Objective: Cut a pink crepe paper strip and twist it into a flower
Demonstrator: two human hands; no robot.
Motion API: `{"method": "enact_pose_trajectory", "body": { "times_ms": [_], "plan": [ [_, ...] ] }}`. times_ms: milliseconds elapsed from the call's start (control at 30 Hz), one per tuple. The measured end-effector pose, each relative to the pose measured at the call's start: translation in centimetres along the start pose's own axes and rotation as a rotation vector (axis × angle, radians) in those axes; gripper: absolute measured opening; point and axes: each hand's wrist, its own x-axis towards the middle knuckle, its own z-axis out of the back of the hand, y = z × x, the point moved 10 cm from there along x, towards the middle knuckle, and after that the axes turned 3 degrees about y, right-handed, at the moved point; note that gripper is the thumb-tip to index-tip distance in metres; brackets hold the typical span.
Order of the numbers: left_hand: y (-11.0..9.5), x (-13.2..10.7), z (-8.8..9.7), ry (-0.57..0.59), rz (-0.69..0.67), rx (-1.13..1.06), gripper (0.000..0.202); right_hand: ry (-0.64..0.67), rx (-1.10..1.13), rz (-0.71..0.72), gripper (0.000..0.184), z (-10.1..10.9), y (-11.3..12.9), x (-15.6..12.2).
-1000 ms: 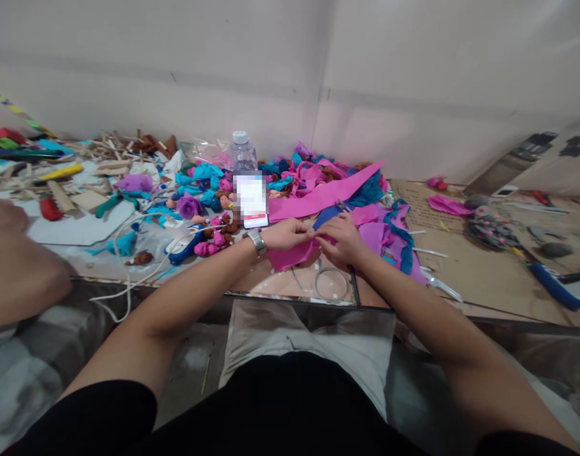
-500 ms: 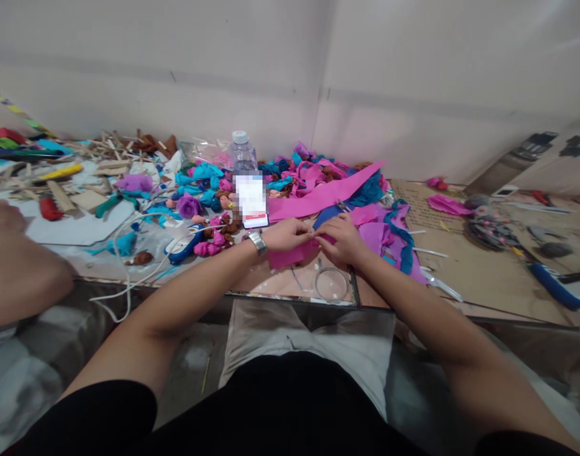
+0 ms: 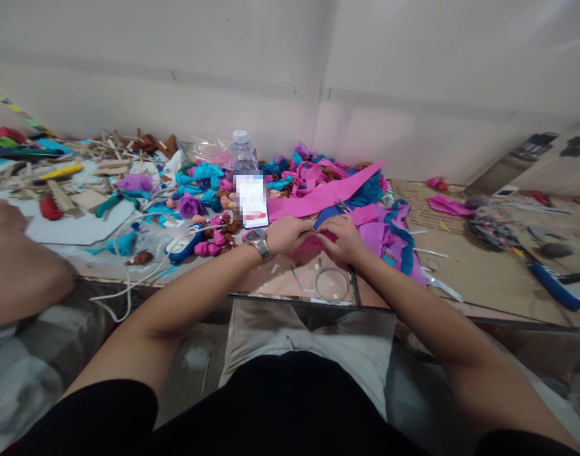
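My left hand (image 3: 286, 234), with a metal watch on its wrist, and my right hand (image 3: 341, 238) meet at the middle of the table edge. Both are closed on a bunched piece of pink crepe paper (image 3: 308, 248) held between their fingertips. A long pink paper strip (image 3: 324, 195) runs up and right behind my hands. A clear tape roll (image 3: 331, 284) lies on the table just below my right hand.
A phone (image 3: 252, 200) leans against a water bottle (image 3: 243, 151). Small paper flowers (image 3: 213, 242), blue and pink scraps (image 3: 389, 233), a white cable (image 3: 123, 261) and wooden sticks (image 3: 104, 152) litter the table. Another person's arm (image 3: 19, 266) rests at the left.
The flat pink piece that hung below my hands has been gathered up between my fingers. My left wrist has turned, showing the watch face.
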Motion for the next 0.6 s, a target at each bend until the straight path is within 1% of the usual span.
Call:
{"method": "enact_pose_trajectory", "body": {
  "times_ms": [200, 333, 600],
  "plan": [
    [-0.42, -0.12, 0.19, -0.045, -0.047, -0.004, 0.032, 0.009, 0.022, -0.003, 0.011, -0.15, 0.04, -0.01],
    [-0.65, -0.04, -0.12, -0.039, -0.068, -0.013, 0.031, 0.031, 0.026, -0.008, 0.013, -0.22, 0.11, 0.05],
    [-0.96, -0.09, -0.51, -0.053, -0.097, -0.031, 0.031, 0.064, 0.013, -0.007, 0.009, -0.58, 0.15, 0.14]
  ]
}}
